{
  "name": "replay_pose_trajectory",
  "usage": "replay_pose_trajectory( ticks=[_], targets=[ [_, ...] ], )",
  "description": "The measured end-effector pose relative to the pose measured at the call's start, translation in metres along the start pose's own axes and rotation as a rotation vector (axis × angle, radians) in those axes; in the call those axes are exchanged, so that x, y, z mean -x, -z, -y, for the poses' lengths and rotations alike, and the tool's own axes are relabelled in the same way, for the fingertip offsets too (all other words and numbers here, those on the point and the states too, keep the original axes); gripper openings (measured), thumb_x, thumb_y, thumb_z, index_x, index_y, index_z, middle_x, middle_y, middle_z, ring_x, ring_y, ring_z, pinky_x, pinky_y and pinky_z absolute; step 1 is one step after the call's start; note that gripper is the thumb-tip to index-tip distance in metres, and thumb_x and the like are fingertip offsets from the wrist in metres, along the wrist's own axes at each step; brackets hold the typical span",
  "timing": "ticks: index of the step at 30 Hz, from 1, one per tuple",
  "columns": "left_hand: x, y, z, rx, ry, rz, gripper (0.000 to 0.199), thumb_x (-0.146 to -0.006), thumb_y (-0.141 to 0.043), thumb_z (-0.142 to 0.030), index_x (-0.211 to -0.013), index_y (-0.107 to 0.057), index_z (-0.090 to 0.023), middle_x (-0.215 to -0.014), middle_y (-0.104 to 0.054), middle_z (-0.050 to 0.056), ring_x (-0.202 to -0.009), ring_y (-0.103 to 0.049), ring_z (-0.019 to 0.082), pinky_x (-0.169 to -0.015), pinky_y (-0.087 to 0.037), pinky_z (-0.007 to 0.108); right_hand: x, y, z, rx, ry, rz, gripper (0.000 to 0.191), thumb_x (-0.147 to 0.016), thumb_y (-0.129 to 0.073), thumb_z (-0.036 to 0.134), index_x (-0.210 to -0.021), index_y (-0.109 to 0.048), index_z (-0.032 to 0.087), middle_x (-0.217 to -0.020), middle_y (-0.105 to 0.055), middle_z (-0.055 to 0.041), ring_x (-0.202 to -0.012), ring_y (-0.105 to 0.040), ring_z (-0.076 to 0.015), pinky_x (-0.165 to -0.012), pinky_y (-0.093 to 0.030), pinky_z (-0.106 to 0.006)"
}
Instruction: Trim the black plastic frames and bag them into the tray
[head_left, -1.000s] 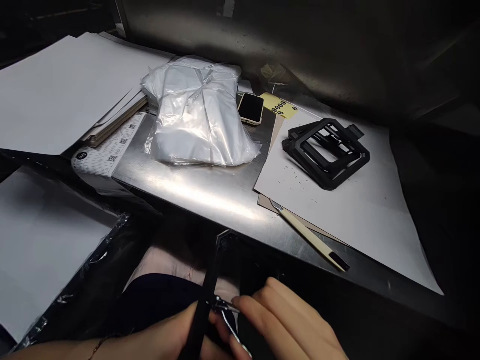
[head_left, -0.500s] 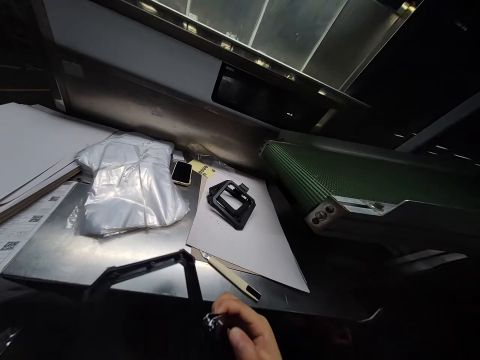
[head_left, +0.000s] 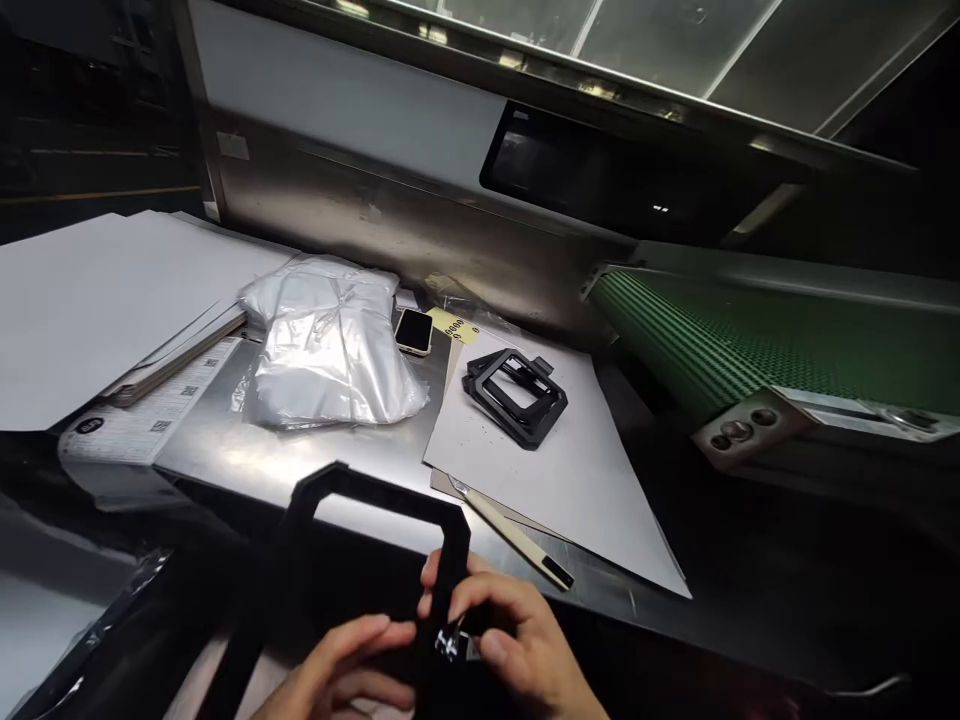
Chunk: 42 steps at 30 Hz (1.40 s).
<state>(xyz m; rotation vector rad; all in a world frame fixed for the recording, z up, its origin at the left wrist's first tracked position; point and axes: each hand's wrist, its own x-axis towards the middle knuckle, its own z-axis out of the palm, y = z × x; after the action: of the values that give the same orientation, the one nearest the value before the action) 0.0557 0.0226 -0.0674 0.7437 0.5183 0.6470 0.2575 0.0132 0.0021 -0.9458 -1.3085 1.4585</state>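
Taking the view as a clock face, a black frame (head_left: 397, 498) is leaning between seven and eight o'clock, in front of the near edge of a metal table (head_left: 225, 455). Just before six o'clock, the right hand (head_left: 529, 630) is pinching a small shiny metal object (head_left: 448, 642) against the frame's right-hand bar. At seven, the left hand (head_left: 341, 660) is curling its fingers close to that bar; whether it is gripping it cannot be told.

Work on this frame seems to be under way rather than finished, since both hands are busy at it. More black frames (head_left: 516, 422) are lying overlapped just off centre toward four, on a white sheet (head_left: 574, 490) that dark specks are dotting; whether these are done or untouched is not showing.

A pale-handled knife (head_left: 517, 541) is lying near six. A phone (head_left: 414, 331) and a yellow sticker sheet (head_left: 450, 324) are resting near centre toward eleven. Tied clear plastic bags (head_left: 337, 350) are lying at nine, with white card sheets (head_left: 112, 310) stacking up beyond them. A metal wall (head_left: 330, 205) is backing the table, a dark screen (head_left: 559, 165) is hanging near one, and a green conveyor belt (head_left: 720, 340) is stretching along three in a dim room.
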Motion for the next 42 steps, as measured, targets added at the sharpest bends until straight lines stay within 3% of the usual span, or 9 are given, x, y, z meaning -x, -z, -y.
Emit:
replay_pose_trajectory(
  ticks=[4, 6, 10, 14, 19, 25, 34, 37, 42],
  targets=[
    [0.003, 0.019, -0.040, 0.154, 0.441, 0.026, 0.066, -0.075, -0.025, -0.064, -0.102, -0.056, -0.012, -0.089, -0.067, 0.018, -0.073, -0.066, 0.030, -0.049, -0.047, 0.030, -0.005, 0.019, 0.017, 0.147, -0.075, 0.277, 0.019, -0.067, -0.061, 0.033, -0.079, -0.067, 0.018, -0.087, -0.058, -0.0069, -0.083, -0.053, -0.0194, -0.074, -0.040, -0.034],
    [0.001, 0.021, -0.062, 0.185, 0.475, 0.186, 0.074, -0.074, -0.018, -0.067, -0.102, -0.054, -0.008, -0.084, -0.067, 0.021, -0.067, -0.066, 0.032, -0.047, -0.046, 0.033, -0.010, 0.022, 0.020, 0.224, -0.109, 0.368, 0.017, -0.065, -0.063, 0.025, -0.078, -0.067, 0.016, -0.085, -0.058, -0.0067, -0.080, -0.053, -0.0182, -0.072, -0.040, -0.033],
    [0.001, 0.016, -0.081, 0.033, 0.445, 0.400, 0.038, -0.078, -0.046, -0.037, -0.106, -0.051, -0.011, -0.070, -0.070, 0.014, -0.052, -0.066, 0.024, -0.049, -0.044, 0.027, -0.013, 0.023, 0.020, 0.333, -0.136, 0.429, 0.017, -0.065, -0.063, 0.025, -0.079, -0.067, 0.016, -0.092, -0.059, -0.0070, -0.087, -0.054, -0.0188, -0.077, -0.040, -0.032],
    [0.015, 0.015, -0.077, -0.009, 0.357, 0.274, 0.029, -0.079, -0.047, -0.032, -0.102, -0.051, -0.014, -0.066, -0.070, 0.010, -0.053, -0.066, 0.021, -0.051, -0.043, 0.025, -0.010, 0.032, 0.017, 0.468, -0.098, 0.169, 0.031, -0.074, -0.050, 0.050, -0.080, -0.062, 0.022, -0.113, -0.051, -0.0059, -0.101, -0.050, -0.0218, -0.084, -0.039, -0.035],
    [0.040, 0.005, -0.067, 0.129, 0.243, -0.021, 0.029, -0.077, -0.053, -0.028, -0.103, -0.053, -0.017, -0.076, -0.067, 0.005, -0.073, -0.065, 0.022, -0.068, -0.044, 0.032, -0.018, 0.035, -0.010, 0.859, -0.027, -0.303, 0.019, -0.084, -0.044, 0.031, -0.098, -0.054, 0.022, -0.091, -0.054, -0.0058, -0.078, -0.052, -0.0173, -0.070, -0.040, -0.035],
    [0.049, -0.014, -0.062, 0.354, 0.209, -0.052, 0.030, -0.072, -0.060, -0.028, -0.101, -0.055, -0.021, -0.081, -0.066, 0.002, -0.085, -0.062, 0.021, -0.076, -0.041, 0.032, -0.023, 0.034, -0.043, 1.185, 0.106, -0.289, 0.033, -0.081, -0.047, 0.027, -0.111, -0.050, 0.013, -0.102, -0.044, -0.0146, -0.090, -0.045, -0.0243, -0.073, -0.040, -0.041],
    [0.053, -0.013, -0.056, 0.238, 0.177, -0.052, 0.034, -0.071, -0.063, -0.031, -0.103, -0.053, -0.022, -0.079, -0.068, 0.001, -0.070, -0.060, 0.010, -0.065, -0.040, 0.022, -0.014, 0.036, -0.036, 1.273, 0.177, -0.323, 0.024, -0.080, -0.050, 0.022, -0.103, -0.050, 0.018, -0.098, -0.049, -0.0096, -0.090, -0.049, -0.0217, -0.073, -0.044, -0.036],
    [0.051, -0.015, -0.051, 0.258, 0.139, -0.039, 0.034, -0.072, -0.061, -0.028, -0.104, -0.052, -0.022, -0.079, -0.068, 0.001, -0.073, -0.062, 0.012, -0.068, -0.042, 0.024, -0.008, 0.022, -0.017, 1.196, 0.163, -0.434, 0.021, -0.083, -0.045, 0.022, -0.103, -0.049, 0.021, -0.090, -0.053, -0.0064, -0.079, -0.054, -0.0177, -0.065, -0.047, -0.030],
    [0.048, -0.019, -0.044, 0.423, 0.119, -0.042, 0.035, -0.071, -0.063, -0.021, -0.105, -0.053, -0.023, -0.080, -0.063, -0.002, -0.080, -0.063, 0.016, -0.078, -0.045, 0.033, 0.009, -0.030, 0.007, 1.169, 0.333, -0.138, 0.034, -0.076, -0.052, 0.020, -0.110, -0.051, 0.021, -0.083, -0.055, -0.0063, -0.066, -0.056, -0.0157, -0.049, -0.047, -0.025]
  ],
)
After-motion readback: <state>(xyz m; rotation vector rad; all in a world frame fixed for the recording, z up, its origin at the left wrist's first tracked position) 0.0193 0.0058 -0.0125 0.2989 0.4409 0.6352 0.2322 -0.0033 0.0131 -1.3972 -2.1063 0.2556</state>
